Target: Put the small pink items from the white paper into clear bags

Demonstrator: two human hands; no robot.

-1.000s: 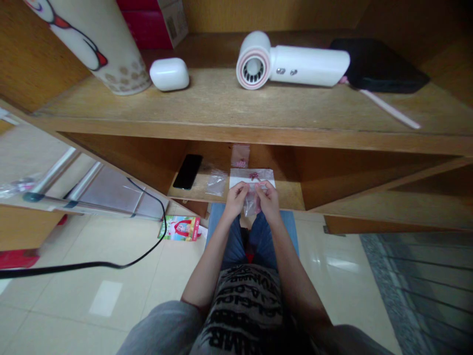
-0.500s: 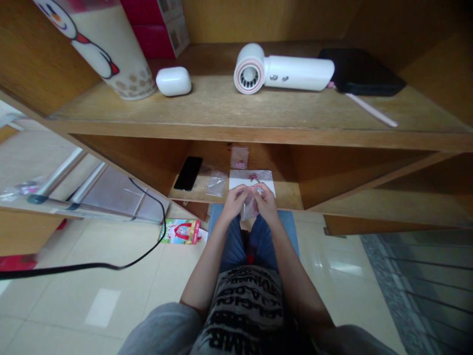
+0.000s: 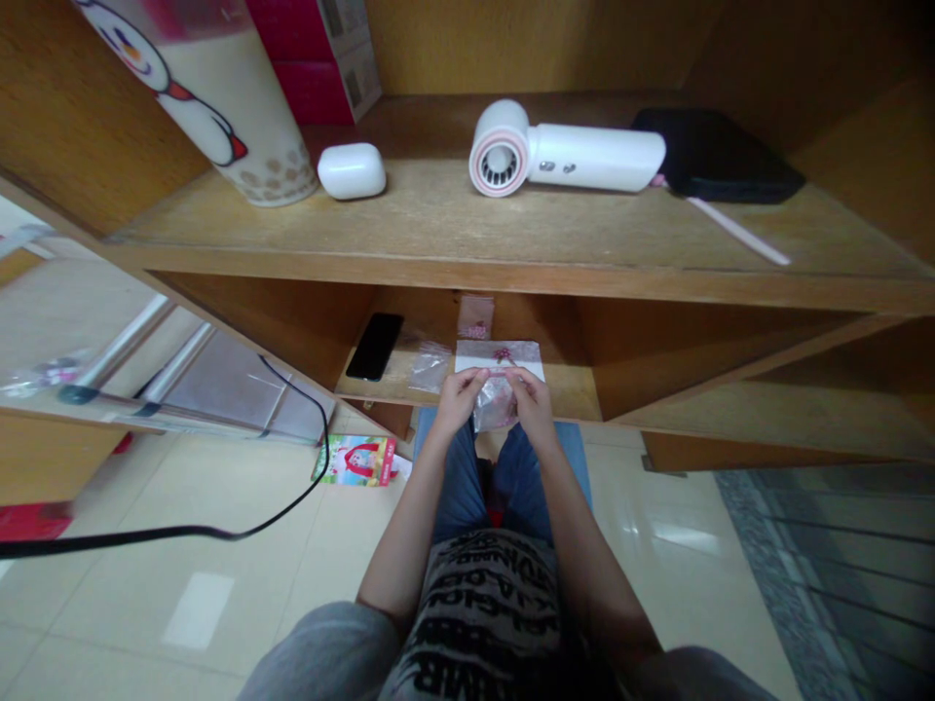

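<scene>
Between my hands hangs a small clear plastic bag [image 3: 495, 403], its top edge pinched at both corners. My left hand [image 3: 462, 394] grips its left side and my right hand [image 3: 531, 393] its right side, fingers closed. Something pinkish shows through the bag, too small to make out. Just beyond my fingers a white sheet [image 3: 467, 354] lies on the low shelf, with a little cluster of pink beads [image 3: 504, 354] on it. Behind that is another small bag [image 3: 476, 317] with pink bits inside. To the left lies a flat clear bag [image 3: 430, 366].
A black phone [image 3: 375, 346] lies at the lower shelf's left. On the upper shelf stand a milk tea cup [image 3: 255, 127], a white earbud case [image 3: 352, 171], a white handheld fan [image 3: 595, 156] and a black case [image 3: 720, 156]. A black cable [image 3: 219, 533] crosses at left.
My hands have spread slightly apart, and the bag between them now hangs wider and flatter. The whole view has shifted down a little.
</scene>
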